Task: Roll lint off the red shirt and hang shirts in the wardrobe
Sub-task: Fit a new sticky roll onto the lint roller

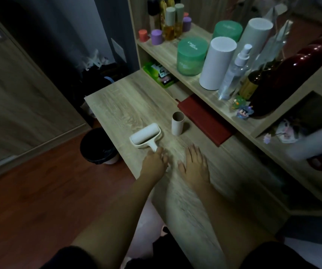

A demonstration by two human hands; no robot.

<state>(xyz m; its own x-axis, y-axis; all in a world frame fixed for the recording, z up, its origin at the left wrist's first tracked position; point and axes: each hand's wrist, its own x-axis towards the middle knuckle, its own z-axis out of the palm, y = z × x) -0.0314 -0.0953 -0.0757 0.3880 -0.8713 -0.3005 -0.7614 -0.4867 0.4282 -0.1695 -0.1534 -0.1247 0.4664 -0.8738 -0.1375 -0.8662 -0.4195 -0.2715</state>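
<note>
Gripping the lint roller (145, 137) by its handle, the left hand (153, 165) lies beside the right hand (194, 167), spread flat on the surface (117, 105).

Both forearms outstretched; left grip (154, 163) curled around lint roller (145, 137) handle, right grip (194, 168) flat, fingers spread.

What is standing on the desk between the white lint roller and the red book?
Between the lint roller and the red book, an upright cardboard tube stands on the desk; the head view shows it.
</note>
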